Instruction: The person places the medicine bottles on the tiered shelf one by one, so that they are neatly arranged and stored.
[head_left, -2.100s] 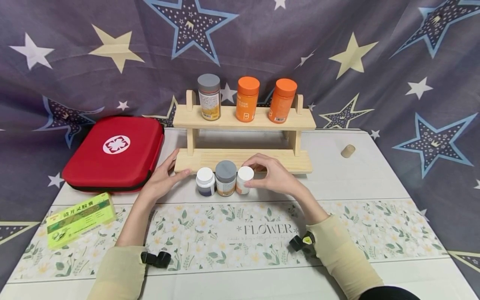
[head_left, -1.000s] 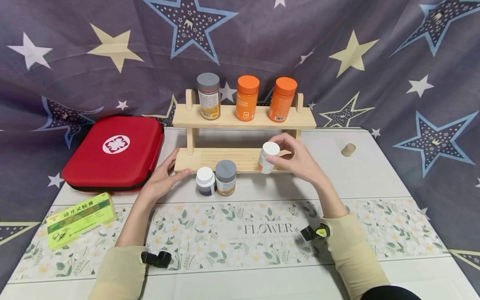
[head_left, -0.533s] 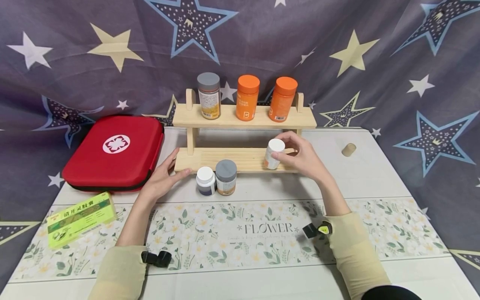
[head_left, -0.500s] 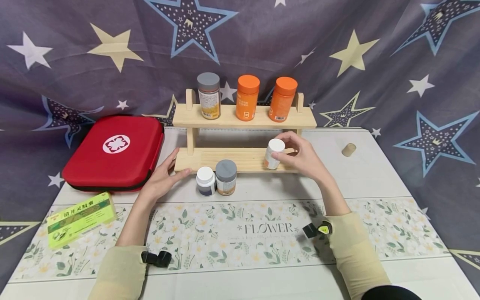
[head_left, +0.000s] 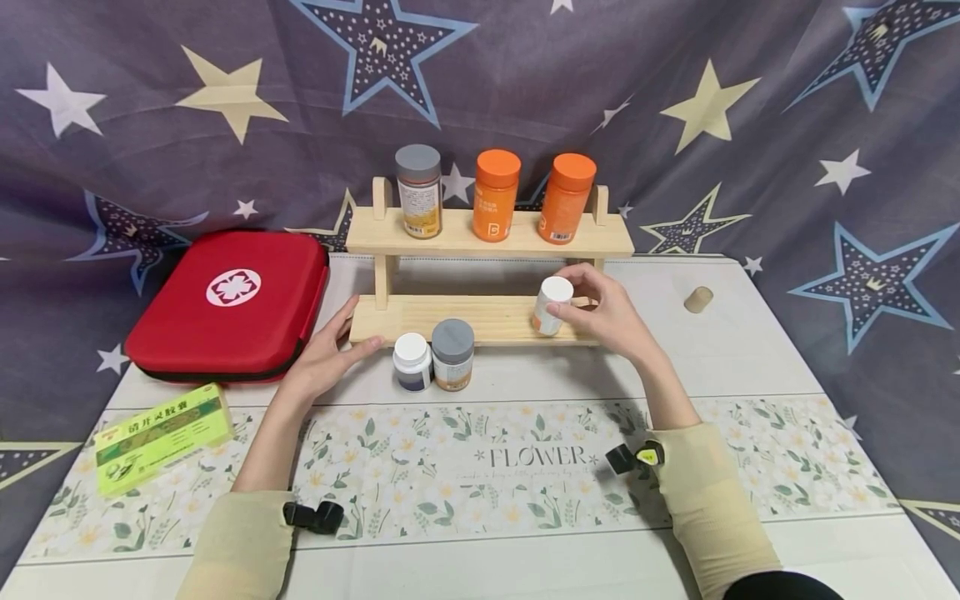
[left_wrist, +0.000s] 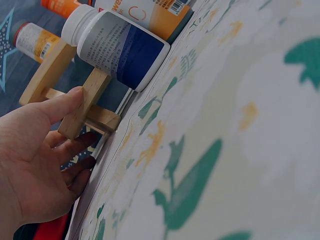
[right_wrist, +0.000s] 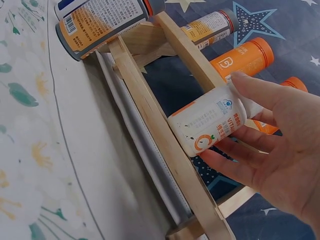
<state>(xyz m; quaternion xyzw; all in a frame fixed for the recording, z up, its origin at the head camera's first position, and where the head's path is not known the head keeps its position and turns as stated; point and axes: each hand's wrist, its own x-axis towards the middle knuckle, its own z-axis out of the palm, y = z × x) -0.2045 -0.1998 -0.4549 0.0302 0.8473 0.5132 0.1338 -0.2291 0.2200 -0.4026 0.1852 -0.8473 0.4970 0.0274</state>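
A white pill bottle point(head_left: 553, 293) with an orange-marked label point(right_wrist: 205, 122) stands upright at the right part of the lower board of a two-tier wooden rack point(head_left: 450, 317). My right hand point(head_left: 611, 317) pinches it from the right, thumb in front and fingers behind. My left hand point(head_left: 322, 358) grips the left end of the lower board, its thumb point(left_wrist: 70, 102) on the wood and its other fingers behind. In front of the rack, a white-capped bottle with a dark blue label point(head_left: 412, 364) stands beside a grey-capped bottle point(head_left: 452, 357).
The upper board carries a grey-capped jar point(head_left: 419, 193) and two orange bottles point(head_left: 494, 198). At left lie a red first-aid case point(head_left: 232, 308) and a yellow-green medicine box point(head_left: 163, 440). A small cork-like stopper point(head_left: 698, 300) lies at right. A star-patterned curtain point(head_left: 600, 75) hangs behind.
My right hand has taken the white pill bottle from beside the grey-capped bottle and brought it right and back onto the lower board. The left hand stays in place.
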